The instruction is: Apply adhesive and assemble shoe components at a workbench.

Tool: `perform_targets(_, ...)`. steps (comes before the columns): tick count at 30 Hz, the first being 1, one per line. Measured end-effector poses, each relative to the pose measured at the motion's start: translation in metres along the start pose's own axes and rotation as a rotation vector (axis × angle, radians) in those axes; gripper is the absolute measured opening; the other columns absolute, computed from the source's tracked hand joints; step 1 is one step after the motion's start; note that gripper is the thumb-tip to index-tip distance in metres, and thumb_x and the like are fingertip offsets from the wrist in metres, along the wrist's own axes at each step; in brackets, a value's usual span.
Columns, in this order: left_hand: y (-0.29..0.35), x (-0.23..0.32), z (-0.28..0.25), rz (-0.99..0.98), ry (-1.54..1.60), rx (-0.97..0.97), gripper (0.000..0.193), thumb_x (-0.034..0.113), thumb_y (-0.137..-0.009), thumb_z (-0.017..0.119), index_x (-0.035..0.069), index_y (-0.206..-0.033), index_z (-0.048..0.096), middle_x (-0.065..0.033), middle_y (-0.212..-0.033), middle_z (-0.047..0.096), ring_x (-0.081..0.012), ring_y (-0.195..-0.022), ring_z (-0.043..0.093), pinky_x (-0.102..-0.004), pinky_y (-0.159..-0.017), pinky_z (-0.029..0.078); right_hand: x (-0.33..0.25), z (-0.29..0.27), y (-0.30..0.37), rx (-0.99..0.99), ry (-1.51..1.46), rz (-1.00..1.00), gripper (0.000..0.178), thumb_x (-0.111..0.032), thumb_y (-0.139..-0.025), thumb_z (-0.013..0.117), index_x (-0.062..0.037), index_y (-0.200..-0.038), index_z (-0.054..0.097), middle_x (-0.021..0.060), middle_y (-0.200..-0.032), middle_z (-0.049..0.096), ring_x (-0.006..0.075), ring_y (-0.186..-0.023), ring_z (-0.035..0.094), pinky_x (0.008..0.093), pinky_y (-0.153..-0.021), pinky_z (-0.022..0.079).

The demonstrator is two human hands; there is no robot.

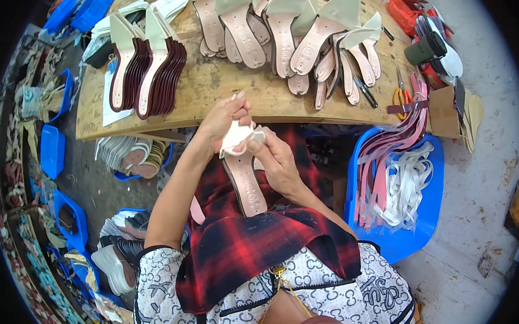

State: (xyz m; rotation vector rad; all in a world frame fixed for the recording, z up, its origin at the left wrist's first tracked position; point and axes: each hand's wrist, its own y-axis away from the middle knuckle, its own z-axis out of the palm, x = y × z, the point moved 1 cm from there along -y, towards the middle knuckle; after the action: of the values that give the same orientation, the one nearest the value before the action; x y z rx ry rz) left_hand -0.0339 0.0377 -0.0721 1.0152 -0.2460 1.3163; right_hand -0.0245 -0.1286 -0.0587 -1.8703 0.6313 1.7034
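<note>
So the thing in play here is the shoe piece, a pink insole [248,187] with a white upper [235,136] at its top end, held up over the lap just in front of the table edge, heel end hanging down toward the apron [232,253]. The right hand [276,157] has the upper pinched, thumb pressing on the flap on its right side. The left hand [225,117] is up against the other side with its fingers curled; I honestly can't tell whether those fingertips are squeezing anything. Looks to me like the upper is being worked by hand around the front of the insole. If so, I'd keep the insole from twisting, since the heel end seems to have nothing clamping it, and press the flap down bit by bit with the thumb pad rather than yanking. Keep the tension even left to right or the upper could sit crooked, and go easy on nails because pale material probably marks fast. On the table [343,110] there's a bunch of similar pink pieces [247,43] to eyeball against, plus dark red ones [124,69] stacked at left. Scissors [400,98] lie near the right end, with a blue bin [395,246] of straps below.
</note>
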Motion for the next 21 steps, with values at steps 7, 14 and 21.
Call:
perform_targets(7, 0.025, -0.002, 0.033, 0.052, -0.111, -0.092, 0.032, 0.032, -0.101, 0.048, 0.005, -0.083, 0.052, 0.006, -0.057, 0.037, -0.0081, -0.052, 0.044, -0.0267, -0.058, 0.047, -0.041, -0.015, 0.039, 0.137, -0.449, 0.032, 0.034, -0.029, -0.099, 0.049, 0.0021, -0.092, 0.06, 0.0143, -0.09, 0.064, 0.0224, -0.09, 0.061, 0.036, -0.088, 0.045)
perform_targets(14, 0.017, -0.007, 0.053, 0.053, -0.249, -0.185, 0.035, 0.033, -0.102, 0.044, 0.004, -0.085, 0.054, 0.007, -0.056, 0.035, -0.0056, -0.047, 0.038, -0.0246, -0.057, 0.047, -0.038, -0.04, 0.054, 0.178, -0.495, -0.107, 0.031, -0.026, -0.1, 0.045, -0.0012, -0.086, 0.056, 0.0122, -0.085, 0.061, 0.0194, -0.08, 0.057, 0.0333, -0.078, 0.045)
perform_targets(21, 0.012, 0.034, 0.033, 0.208, -0.225, 0.018, 0.031, 0.027, -0.104, 0.039, 0.002, -0.095, 0.056, 0.0045, -0.059, 0.04, -0.0064, -0.051, 0.041, -0.0244, -0.054, 0.043, -0.025, -0.102, 0.078, 0.5, -0.807, 0.014, 0.036, -0.031, -0.103, 0.038, -0.0099, -0.075, 0.043, 0.0039, -0.065, 0.044, 0.0154, -0.059, 0.041, 0.0303, -0.069, 0.038)
